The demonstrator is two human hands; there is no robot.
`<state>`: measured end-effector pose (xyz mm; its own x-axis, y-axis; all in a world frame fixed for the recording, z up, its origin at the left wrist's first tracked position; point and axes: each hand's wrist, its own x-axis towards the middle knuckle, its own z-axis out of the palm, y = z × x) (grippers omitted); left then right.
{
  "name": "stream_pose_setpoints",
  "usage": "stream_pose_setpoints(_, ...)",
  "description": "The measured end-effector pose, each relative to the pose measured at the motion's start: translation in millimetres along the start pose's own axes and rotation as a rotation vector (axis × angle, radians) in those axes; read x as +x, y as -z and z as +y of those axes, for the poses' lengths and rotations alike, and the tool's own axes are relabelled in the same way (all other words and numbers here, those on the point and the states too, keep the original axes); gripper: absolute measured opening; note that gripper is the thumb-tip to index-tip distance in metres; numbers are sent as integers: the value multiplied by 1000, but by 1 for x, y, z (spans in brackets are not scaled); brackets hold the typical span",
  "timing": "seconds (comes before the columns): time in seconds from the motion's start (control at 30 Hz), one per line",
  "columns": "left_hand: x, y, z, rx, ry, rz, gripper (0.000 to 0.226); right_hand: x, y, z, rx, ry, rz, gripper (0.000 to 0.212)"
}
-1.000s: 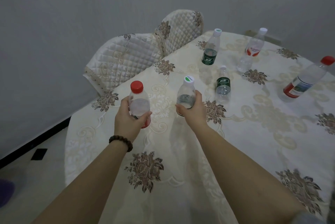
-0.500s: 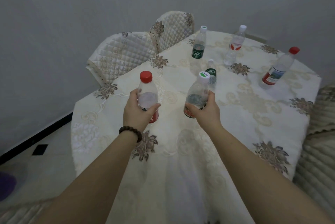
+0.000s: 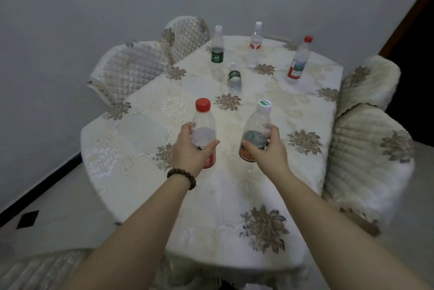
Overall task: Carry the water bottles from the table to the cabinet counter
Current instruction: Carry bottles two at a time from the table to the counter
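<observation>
Both hands are out over the tabletop [image 3: 131, 139], each with a bottle. The left hand [image 3: 187, 151] wraps the red-capped bottle [image 3: 203, 134]; the right hand [image 3: 265, 151] wraps the white-capped bottle [image 3: 257, 134]. Both seem lifted clear of the cloth, though the angle makes that hard to confirm. Carrying them well means keeping them upright, gripped at mid-body, and turning away smoothly. Beyond the white-capped bottle stand four more bottles: a small green-labelled bottle [image 3: 234, 78] nearest, the others further back.

both bottles [image 3: 203, 133] now lifted off the table [image 3: 131, 139] (view pulled back).
</observation>
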<state>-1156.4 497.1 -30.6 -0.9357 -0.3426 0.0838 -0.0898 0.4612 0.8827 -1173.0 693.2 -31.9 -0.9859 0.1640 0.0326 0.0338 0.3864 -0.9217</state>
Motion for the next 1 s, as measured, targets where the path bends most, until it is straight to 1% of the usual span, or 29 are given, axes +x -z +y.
stream_pose_setpoints(0.23,-95,-26,15,-47,-119,-199,72,-99,68,30,-24,-71,177,71)
stream_pose_setpoints(0.5,-207,-108,69,-93,-257,-533,71,-223,188,74,-37,-218,519,63)
stream_pose_setpoints(0.6,-260,-145,94,-122,-338,-683,65,-276,237,92,-44,-297,677,61)
stream_pose_setpoints(0.73,-340,-193,124,-150,-437,-904,58,-357,294,116,-56,-402,867,64)
stream_pose_setpoints(0.8,-387,-214,138,-142,-477,-1012,66,-402,319,127,-50,-455,963,66)
stream_pose_setpoints(0.9,-466,-239,158,-161,-526,-1185,73,-476,355,135,-48,-515,1112,59)
stream_pose_setpoints(1.0,-555,-255,178,-185,-603,-1334,78,-557,391,142,-59,-586,1269,59)
